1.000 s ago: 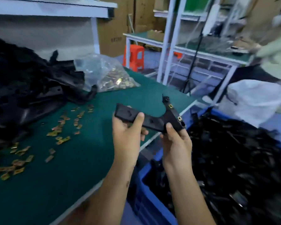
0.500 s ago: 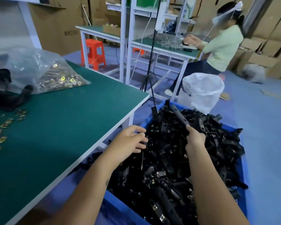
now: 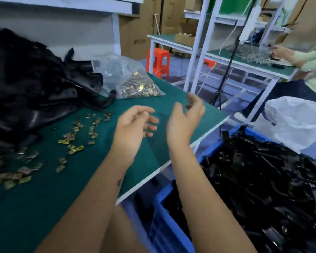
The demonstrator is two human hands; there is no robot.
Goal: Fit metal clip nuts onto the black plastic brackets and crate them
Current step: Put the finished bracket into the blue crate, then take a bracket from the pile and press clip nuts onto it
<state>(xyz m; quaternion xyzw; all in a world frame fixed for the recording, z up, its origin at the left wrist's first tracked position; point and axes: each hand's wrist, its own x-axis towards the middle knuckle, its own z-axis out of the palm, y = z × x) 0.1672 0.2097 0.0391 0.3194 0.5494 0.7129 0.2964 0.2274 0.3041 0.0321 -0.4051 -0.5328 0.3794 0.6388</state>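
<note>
Between cycles: I see left hand (image 3: 133,128) and right hand (image 3: 182,123) over worktop (image 3: 171,99), fingers loose, empty. Next: take a bracket from pile (image 3: 31,88), then clip nuts (image 3: 71,139) beside it. Crate (image 3: 263,189) sits to the right, full of brackets.

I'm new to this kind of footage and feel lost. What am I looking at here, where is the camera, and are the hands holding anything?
There is no machine: a person works with bare hands, filmed by a wide-angle camera worn on their head, looking forward and down. The left hand and right hand hover over the green worktable, fingers relaxed, holding nothing. On the table lie scattered metal clip nuts, a clear bag of more nuts, and a heap of black plastic brackets. Beside the table stands a blue crate piled with brackets. Behind are other benches, an orange stool and another worker's sleeve.
</note>
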